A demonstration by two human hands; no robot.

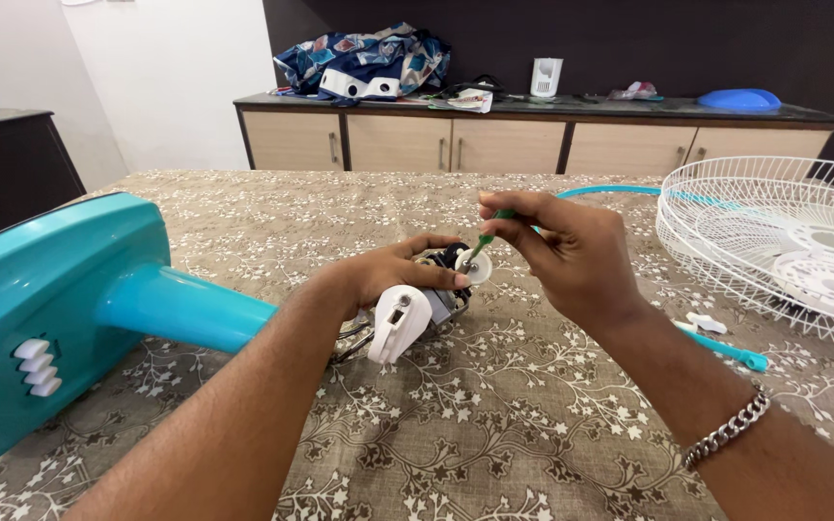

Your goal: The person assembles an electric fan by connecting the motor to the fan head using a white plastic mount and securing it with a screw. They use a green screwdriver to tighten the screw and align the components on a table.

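A table fan lies on its side on the patterned tablecloth (494, 425): teal base (41, 299) at the left, teal neck (185, 309) running right to the bare motor head (427, 304) with its white housing. My left hand (393, 275) grips the motor head from the left. My right hand (557, 251) pinches a green-handled screwdriver (487, 234), its tip down on a small white round part on top of the motor.
White wire fan guards (774, 241) lie at the right. A teal ring (610, 191) lies behind my right hand, and a small white piece (707, 321) and a teal strip (736, 353) sit by my right forearm. A sideboard (533, 135) with clutter stands behind.
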